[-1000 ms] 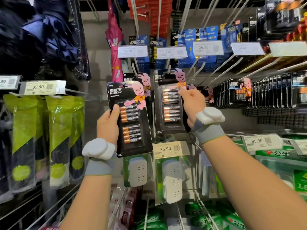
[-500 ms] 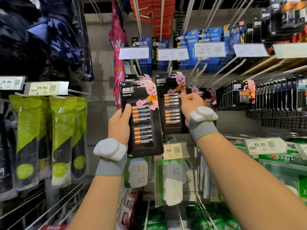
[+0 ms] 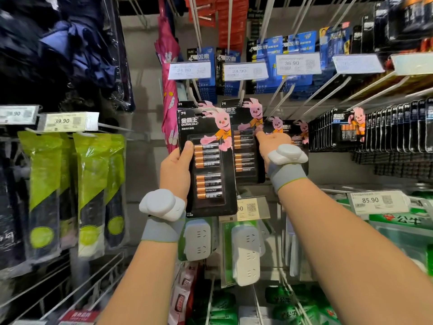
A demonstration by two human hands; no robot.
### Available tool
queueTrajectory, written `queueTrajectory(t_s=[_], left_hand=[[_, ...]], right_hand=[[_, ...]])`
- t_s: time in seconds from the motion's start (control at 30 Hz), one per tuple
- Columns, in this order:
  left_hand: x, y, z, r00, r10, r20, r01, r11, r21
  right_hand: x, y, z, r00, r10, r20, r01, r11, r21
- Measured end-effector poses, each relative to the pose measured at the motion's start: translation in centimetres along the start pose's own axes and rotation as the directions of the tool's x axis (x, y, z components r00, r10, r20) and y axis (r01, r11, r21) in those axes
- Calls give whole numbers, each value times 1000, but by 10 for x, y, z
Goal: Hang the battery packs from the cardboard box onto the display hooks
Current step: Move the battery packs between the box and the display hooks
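The thumb of the left hand lies across the front of a black battery pack, at its left edge. The other fingers are curled behind the card, so the pack is pinched between them. It stands upright in the middle of the frame, pink rabbit at the top and two rows of cells below.

Just right of it, one digit of the right hand stretches up and left to touch the right edge of a second pack, which sits behind the held one and is partly covered by it. The rest of that hand's fingers are hidden, and I cannot tell whether it pinches the card or only touches it.

Each wrist carries a white device on a grey band, the left low in the centre, the right higher.

A bare display hook slants up above the right hand. More black packs hang in a tight row at the right edge. White power strips hang below the hands. Blue packs fill the upper centre behind price tags. A pink umbrella hangs left of centre, with green and black packets at the left.
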State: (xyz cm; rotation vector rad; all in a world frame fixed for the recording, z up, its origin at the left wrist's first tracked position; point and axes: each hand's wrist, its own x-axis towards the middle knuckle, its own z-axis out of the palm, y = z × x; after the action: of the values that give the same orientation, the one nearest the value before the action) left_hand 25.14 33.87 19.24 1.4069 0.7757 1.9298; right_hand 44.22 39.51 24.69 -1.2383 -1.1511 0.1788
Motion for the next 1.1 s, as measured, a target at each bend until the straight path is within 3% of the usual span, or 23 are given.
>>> queueTrajectory(t_s=[0.1,0.17,0.27,0.4,0.57,0.73,1.1], left_hand=[[-1,1,1,1000,1,18,-1,1000,-1],[-1,2,2,1000,2,23,-2,1000,-9],[-3,2,8,1000,2,31,-1,999,-44],[-6,-1,20,999,-21,49,24,998,-63],[-9,-6,34,998,-27,60,32,997,-76],[-12,-6,42,999,-22,44,26,996,-84],[-12,0,43,997,-70,23,71,995,-72]], right_hand=[[-3,1,2,999,34,20,-35,995,89],[-2,6,1,997,64,-45,-57,990,131],[-15,8,-5,994,-21,-110,47,971,234],[-48,4,-17,971,-224,84,180,915,361],[-70,-4,-33,918,-272,289,97,859,503],[-71,-1,-43,864,-237,444,-12,872,489],[-65,0,-34,938,-142,317,-59,835,547]])
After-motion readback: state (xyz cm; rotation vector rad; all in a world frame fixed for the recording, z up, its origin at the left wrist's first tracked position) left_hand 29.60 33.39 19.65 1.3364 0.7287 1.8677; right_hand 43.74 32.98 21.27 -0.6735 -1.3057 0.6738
